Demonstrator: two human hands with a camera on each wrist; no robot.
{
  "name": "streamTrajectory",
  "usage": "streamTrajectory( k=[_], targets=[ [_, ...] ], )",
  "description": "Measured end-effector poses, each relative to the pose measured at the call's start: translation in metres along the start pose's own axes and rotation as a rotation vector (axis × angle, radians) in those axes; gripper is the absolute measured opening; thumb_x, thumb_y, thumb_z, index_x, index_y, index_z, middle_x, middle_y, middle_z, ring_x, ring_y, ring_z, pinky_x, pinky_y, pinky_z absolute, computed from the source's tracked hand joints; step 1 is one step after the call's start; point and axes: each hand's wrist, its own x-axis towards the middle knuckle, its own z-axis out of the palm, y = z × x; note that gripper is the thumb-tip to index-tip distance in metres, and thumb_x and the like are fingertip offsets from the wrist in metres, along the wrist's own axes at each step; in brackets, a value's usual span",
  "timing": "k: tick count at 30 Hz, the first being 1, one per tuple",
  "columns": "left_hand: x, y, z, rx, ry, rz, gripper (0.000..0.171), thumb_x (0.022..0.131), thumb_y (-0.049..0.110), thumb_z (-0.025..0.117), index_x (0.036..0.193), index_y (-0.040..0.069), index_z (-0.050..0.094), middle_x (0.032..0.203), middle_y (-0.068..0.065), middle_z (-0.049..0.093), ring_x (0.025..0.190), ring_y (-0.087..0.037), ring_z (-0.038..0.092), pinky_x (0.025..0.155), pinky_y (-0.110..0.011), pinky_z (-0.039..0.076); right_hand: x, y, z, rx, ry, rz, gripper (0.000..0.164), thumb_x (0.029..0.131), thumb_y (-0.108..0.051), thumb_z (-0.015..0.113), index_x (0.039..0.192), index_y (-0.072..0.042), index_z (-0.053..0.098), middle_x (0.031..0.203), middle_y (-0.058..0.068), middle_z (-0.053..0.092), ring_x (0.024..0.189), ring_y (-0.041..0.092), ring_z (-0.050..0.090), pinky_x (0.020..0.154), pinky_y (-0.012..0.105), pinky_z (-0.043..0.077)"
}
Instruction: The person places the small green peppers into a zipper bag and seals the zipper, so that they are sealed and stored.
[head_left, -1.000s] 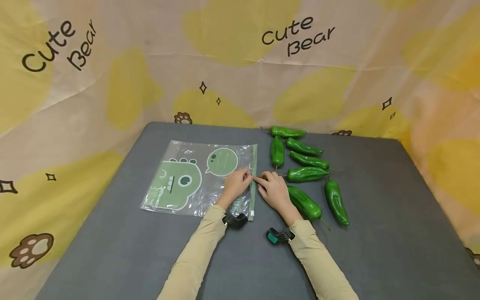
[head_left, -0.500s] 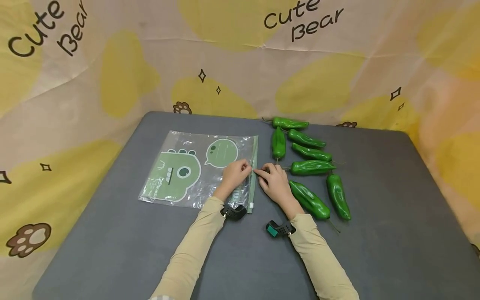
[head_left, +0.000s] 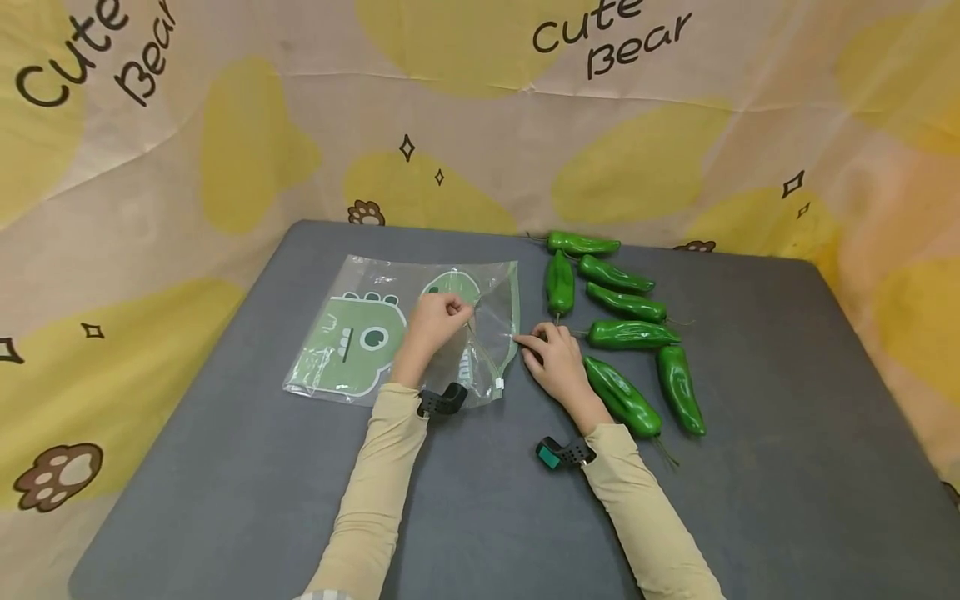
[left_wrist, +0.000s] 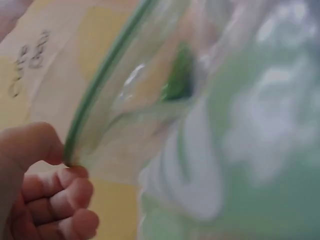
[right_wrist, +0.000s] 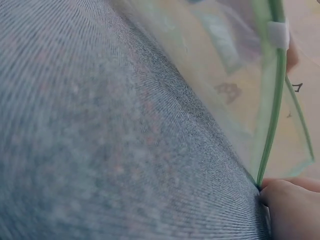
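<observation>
A clear zip bag (head_left: pixel 352 367) with green cartoon prints lies on the grey table, its mouth facing right. My left hand (head_left: pixel 431 325) pinches the upper layer's green edge, holding it raised and pulled back to the left; the left wrist view shows this edge between thumb and forefinger of the hand (left_wrist: pixel 45 180). At the mouth's lower edge my right hand (head_left: pixel 561 367) grips the green strip low against the table, as the right wrist view shows at the fingertips (right_wrist: pixel 287 200). The mouth gapes between both hands. A white slider (head_left: pixel 498 383) sits at its near end.
Several green peppers lie right of the bag; the closest, a large pepper (head_left: pixel 621 396), is beside my right hand. Another pepper (head_left: pixel 681 390) lies farther right, and one pepper (head_left: pixel 582 243) is by the table's back edge. A printed cloth (head_left: pixel 465 108) hangs behind.
My left hand has moved left and up, drawing the upper layer away so that the bag's mouth has parted. The right hand stays at the lower edge. The head view has tilted down slightly.
</observation>
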Motion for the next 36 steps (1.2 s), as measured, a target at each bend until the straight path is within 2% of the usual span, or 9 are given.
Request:
streamTrajectory(
  k=[4, 7, 9, 12, 16, 23, 31, 36],
  targets=[
    [-0.003, -0.007, -0.023, 0.064, 0.033, -0.046, 0.013, 0.074, 0.013, 0.052, 0.063, 0.007, 0.056, 0.057, -0.001, 0.05, 0.051, -0.015, 0.04, 0.048, -0.024, 0.034, 0.001, -0.002, -0.001, -0.004, -0.01, 0.038, 0.019, 0.087, -0.015, 0.058, 0.103, -0.016, 0.068, 0.096, 0.009, 0.049, 0.078, 0.025, 0.039, 0.065, 0.039, 0.033],
    [-0.003, -0.015, -0.034, 0.086, 0.045, -0.086, 0.012, 0.074, 0.012, 0.052, 0.066, 0.006, 0.059, 0.059, -0.004, 0.053, 0.053, -0.017, 0.044, 0.048, -0.027, 0.037, 0.003, -0.003, -0.003, -0.019, -0.014, 0.069, 0.019, 0.087, -0.015, 0.058, 0.103, -0.017, 0.068, 0.096, 0.009, 0.049, 0.081, 0.026, 0.039, 0.066, 0.04, 0.033],
    [-0.002, -0.022, -0.037, 0.076, 0.043, -0.103, 0.012, 0.074, 0.01, 0.052, 0.072, 0.003, 0.061, 0.063, -0.006, 0.057, 0.055, -0.019, 0.049, 0.05, -0.029, 0.042, 0.003, -0.003, -0.004, -0.03, -0.013, 0.082, 0.019, 0.088, -0.016, 0.057, 0.103, -0.017, 0.068, 0.097, 0.009, 0.048, 0.083, 0.027, 0.039, 0.067, 0.041, 0.033],
    [-0.002, -0.028, -0.042, 0.006, 0.002, -0.135, 0.016, 0.078, 0.007, 0.055, 0.085, -0.003, 0.065, 0.075, -0.013, 0.064, 0.062, -0.022, 0.059, 0.063, -0.033, 0.049, 0.003, -0.003, -0.003, -0.042, -0.014, 0.081, 0.019, 0.088, -0.016, 0.058, 0.104, -0.017, 0.067, 0.097, 0.009, 0.048, 0.082, 0.027, 0.039, 0.067, 0.041, 0.034],
    [-0.006, -0.032, -0.044, -0.069, -0.048, -0.181, 0.019, 0.078, 0.003, 0.058, 0.095, -0.005, 0.065, 0.083, -0.016, 0.066, 0.065, -0.024, 0.064, 0.069, -0.033, 0.052, -0.001, -0.002, -0.001, -0.048, -0.004, 0.064, 0.018, 0.087, -0.015, 0.058, 0.102, -0.016, 0.068, 0.096, 0.01, 0.049, 0.078, 0.026, 0.04, 0.064, 0.04, 0.035],
    [-0.004, -0.029, -0.04, -0.152, -0.035, -0.176, 0.015, 0.078, 0.0, 0.057, 0.088, -0.007, 0.065, 0.074, -0.017, 0.065, 0.062, -0.029, 0.063, 0.053, -0.028, 0.052, -0.001, -0.001, -0.003, 0.006, 0.028, 0.014, 0.015, 0.085, -0.01, 0.061, 0.097, -0.012, 0.069, 0.096, 0.011, 0.052, 0.082, 0.028, 0.042, 0.067, 0.042, 0.037],
    [-0.006, -0.026, -0.038, -0.235, -0.067, -0.232, 0.019, 0.082, -0.004, 0.05, 0.095, -0.013, 0.06, 0.07, -0.021, 0.063, 0.058, -0.031, 0.063, 0.054, -0.037, 0.054, -0.003, 0.0, 0.0, 0.043, 0.033, -0.043, 0.015, 0.083, -0.008, 0.063, 0.096, -0.011, 0.069, 0.097, 0.01, 0.053, 0.085, 0.028, 0.044, 0.072, 0.042, 0.039],
    [-0.004, -0.024, -0.035, -0.274, -0.056, -0.205, 0.018, 0.082, -0.004, 0.051, 0.095, -0.011, 0.062, 0.068, -0.019, 0.063, 0.056, -0.03, 0.063, 0.053, -0.037, 0.054, -0.001, 0.002, -0.001, 0.106, 0.078, -0.054, 0.016, 0.082, -0.005, 0.062, 0.097, -0.01, 0.068, 0.096, 0.011, 0.053, 0.084, 0.027, 0.045, 0.071, 0.04, 0.04]
  ],
)
